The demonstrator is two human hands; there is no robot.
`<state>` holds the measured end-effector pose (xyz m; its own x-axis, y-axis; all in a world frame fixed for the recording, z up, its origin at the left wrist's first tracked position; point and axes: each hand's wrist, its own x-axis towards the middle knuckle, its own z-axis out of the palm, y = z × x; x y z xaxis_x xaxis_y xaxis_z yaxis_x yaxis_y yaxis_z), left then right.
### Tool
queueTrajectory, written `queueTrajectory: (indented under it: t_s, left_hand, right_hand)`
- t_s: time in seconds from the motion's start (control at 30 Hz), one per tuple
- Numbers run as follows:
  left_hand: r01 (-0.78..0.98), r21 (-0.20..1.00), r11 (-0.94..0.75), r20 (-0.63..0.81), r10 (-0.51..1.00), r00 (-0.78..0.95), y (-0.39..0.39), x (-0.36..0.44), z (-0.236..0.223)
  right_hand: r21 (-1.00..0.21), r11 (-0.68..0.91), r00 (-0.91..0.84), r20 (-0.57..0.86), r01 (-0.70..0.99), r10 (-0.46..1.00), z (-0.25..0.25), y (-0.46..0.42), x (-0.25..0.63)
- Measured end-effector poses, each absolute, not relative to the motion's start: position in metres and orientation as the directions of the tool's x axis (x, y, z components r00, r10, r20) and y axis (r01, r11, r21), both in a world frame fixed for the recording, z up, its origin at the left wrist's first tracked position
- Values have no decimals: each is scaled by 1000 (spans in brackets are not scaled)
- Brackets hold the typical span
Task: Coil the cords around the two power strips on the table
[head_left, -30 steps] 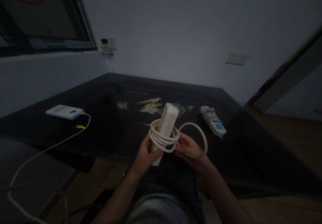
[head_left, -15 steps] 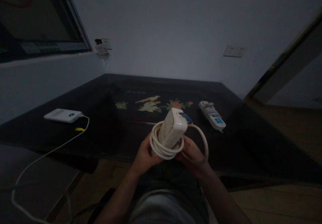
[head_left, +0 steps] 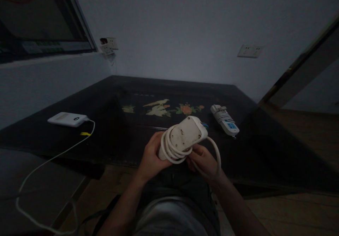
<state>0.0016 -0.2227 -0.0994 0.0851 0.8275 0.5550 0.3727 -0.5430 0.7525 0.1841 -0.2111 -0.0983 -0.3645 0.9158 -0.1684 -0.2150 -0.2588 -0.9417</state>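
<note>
A white power strip (head_left: 186,133), its underside with screw holes facing me, is held above the near edge of the table. Its thick white cord (head_left: 169,146) is wound around the body in several loops. My left hand (head_left: 153,156) is closed around the left end of the strip and the coils. At the lower right, my right hand (head_left: 202,160) is closed with its fingers at the cord, and a loose loop of the cord arcs over its wrist. Blue wire ends (head_left: 205,125) show at the strip's far right corner.
On the dark table (head_left: 127,140) with its bird-and-flower picture lies a second power strip (head_left: 225,120), its grey cord wrapped around it. A white power bank (head_left: 68,119) lies at the left, its cable (head_left: 53,158) hanging over the edge. Wall sockets (head_left: 250,51) are behind.
The power strip has been turned in my hands from a side view so that its underside faces me and it leans further right. My right hand's fingers have shifted at the cord.
</note>
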Motion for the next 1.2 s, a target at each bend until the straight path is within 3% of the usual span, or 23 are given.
queueTrajectory:
  t_s: [0.27,0.43,0.57,0.87,1.2]
  left_hand:
    - [503,647,-574,601,789,127,-225,-2,-100]
    - [506,665,-549,579,807,114,-227,-2,-103]
    - [507,685,-524,568,819,79,-225,0,-105]
    - [278,879,-387,406,914,-9,-224,8,-114]
    - [154,914,-376,379,925,10,-227,8,-116]
  right_hand:
    - [-887,-338,-411,-195,-313,891,-108,-210,187]
    - [-867,-387,-416,-242,-313,877,-103,-212,185]
    - [-898,-322,-391,-192,-301,900,-101,-212,187]
    - [-910,-314,-400,-190,-272,896,-102,-210,199]
    - [-936,-259,-279,-190,-236,941,-89,-201,196]
